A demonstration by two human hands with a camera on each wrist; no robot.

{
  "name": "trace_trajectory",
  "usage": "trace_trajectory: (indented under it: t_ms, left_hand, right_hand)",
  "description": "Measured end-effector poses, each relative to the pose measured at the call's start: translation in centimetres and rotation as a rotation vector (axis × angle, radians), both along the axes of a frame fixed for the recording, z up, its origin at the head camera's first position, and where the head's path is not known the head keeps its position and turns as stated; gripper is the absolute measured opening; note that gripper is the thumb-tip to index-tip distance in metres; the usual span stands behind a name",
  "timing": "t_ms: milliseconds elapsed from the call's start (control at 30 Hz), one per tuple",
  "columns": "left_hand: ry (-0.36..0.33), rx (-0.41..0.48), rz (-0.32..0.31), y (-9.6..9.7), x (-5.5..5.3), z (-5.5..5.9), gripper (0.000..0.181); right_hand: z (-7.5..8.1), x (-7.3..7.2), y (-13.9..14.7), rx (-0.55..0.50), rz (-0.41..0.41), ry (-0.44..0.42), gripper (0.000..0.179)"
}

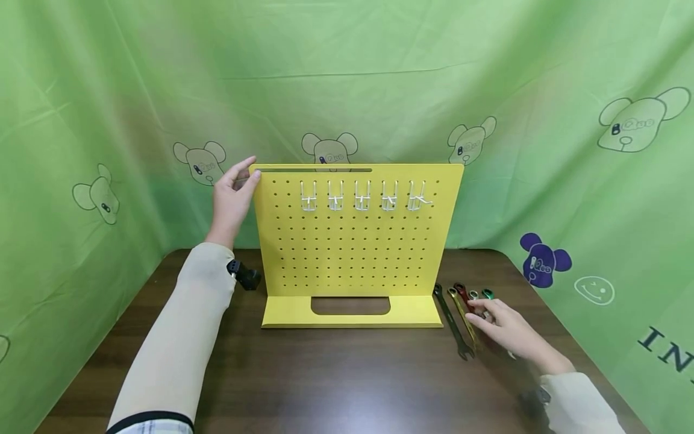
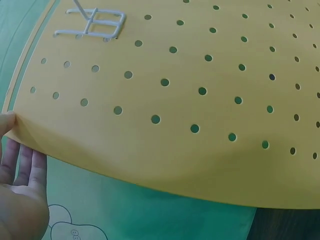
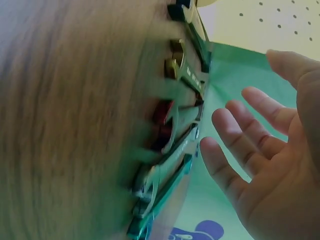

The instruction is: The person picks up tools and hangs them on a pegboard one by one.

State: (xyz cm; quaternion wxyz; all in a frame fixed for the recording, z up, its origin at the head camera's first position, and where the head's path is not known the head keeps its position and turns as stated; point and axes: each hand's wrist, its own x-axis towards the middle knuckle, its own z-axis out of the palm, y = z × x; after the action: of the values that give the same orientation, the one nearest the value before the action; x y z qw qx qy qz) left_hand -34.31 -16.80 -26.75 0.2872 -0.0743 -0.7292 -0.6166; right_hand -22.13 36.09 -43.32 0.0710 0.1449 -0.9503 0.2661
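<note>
A yellow pegboard (image 1: 352, 260) stands upright on its flat foot in the middle of the table. My left hand (image 1: 230, 202) pinches its upper left corner; the left wrist view shows the thumb (image 2: 7, 123) on the front face and the other fingers behind the edge. Over a row of combination wrenches, to the right of the board, hovers my right hand (image 1: 512, 328), fingers spread loosely and nothing held. The wrenches are black (image 1: 451, 319), gold (image 1: 462, 312), red (image 1: 461, 290), silver (image 3: 172, 152) and green (image 3: 167, 192). The hand partly covers some in the head view.
Several white wire hooks (image 1: 335, 202) hang in a row near the board's top. The brown wooden table (image 1: 336, 374) has a green printed curtain (image 1: 379, 54) behind it and at both sides. A slot is cut in the board's foot.
</note>
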Motion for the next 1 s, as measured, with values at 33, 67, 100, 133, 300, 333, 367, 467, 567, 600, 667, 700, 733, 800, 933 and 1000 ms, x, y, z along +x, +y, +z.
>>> trace_trajectory:
  t_ms: [33, 67, 100, 133, 300, 333, 367, 467, 567, 600, 667, 700, 733, 800, 933, 1000]
  left_hand:
    - [0.0, 0.002, -0.001, 0.0, 0.0, 0.0, 0.039]
    - [0.0, 0.006, -0.002, 0.1, 0.0, 0.0, 0.038]
    - [-0.001, 0.009, -0.003, 0.1, 0.0, 0.1, 0.038]
    - [-0.006, 0.015, -0.002, 0.1, 0.0, 0.1, 0.038]
    - [-0.049, 0.05, 0.001, 0.2, -0.1, 0.1, 0.037]
    - [-0.064, 0.059, -0.001, 0.2, -0.1, 0.1, 0.037]
    - [-0.077, 0.067, -0.003, 0.2, -0.1, 0.1, 0.037]
    - [-0.108, 0.091, -0.021, 0.1, -0.2, 0.1, 0.038]
    - [-0.115, 0.107, -0.041, 0.2, -0.3, 0.1, 0.039]
    - [-0.115, 0.111, -0.045, 0.2, -0.3, 0.1, 0.039]
    - [-0.112, 0.118, -0.049, 0.2, -0.3, 0.1, 0.039]
    - [-0.111, 0.122, -0.048, 0.2, -0.3, 0.1, 0.039]
    - [-0.11, 0.126, -0.047, 0.2, -0.3, 0.1, 0.038]
    - [-0.108, 0.134, -0.046, 0.1, -0.3, 0.1, 0.038]
    - [-0.108, 0.136, -0.046, 0.1, -0.3, 0.1, 0.037]
    - [-0.109, 0.129, -0.044, 0.0, -0.4, 0.1, 0.038]
  right_hand:
    - [0.0, -0.1, -0.2, -0.004, -0.001, -0.008, 0.042]
    - [-0.1, -0.2, -0.3, -0.012, -0.003, -0.021, 0.042]
    - [-0.2, -0.3, -0.4, -0.017, -0.003, -0.031, 0.042]
    - [-0.3, -0.4, -0.6, -0.02, -0.004, -0.042, 0.042]
    - [-0.7, -1.0, -1.1, -0.04, -0.024, -0.08, 0.038]
    - [-0.7, -1.1, -1.2, -0.044, -0.029, -0.087, 0.037]
    - [-0.8, -1.2, -1.4, -0.049, -0.034, -0.094, 0.037]
    - [-0.9, -1.6, -1.6, -0.082, -0.055, -0.129, 0.037]
    - [-1.2, -2.0, -1.8, -0.124, -0.071, -0.172, 0.039]
    - [-1.3, -2.1, -1.9, -0.136, -0.077, -0.186, 0.04]
    - [-1.5, -2.4, -1.9, -0.147, -0.081, -0.201, 0.041]
    - [-1.6, -2.5, -2.0, -0.15, -0.083, -0.208, 0.042]
    - [-1.7, -2.7, -2.0, -0.151, -0.086, -0.213, 0.042]
    - [-1.9, -3.1, -2.0, -0.152, -0.096, -0.223, 0.042]
    - [-2.3, -3.7, -2.0, -0.151, -0.122, -0.261, 0.041]
    - [-2.4, -4.0, -2.0, -0.152, -0.139, -0.285, 0.042]
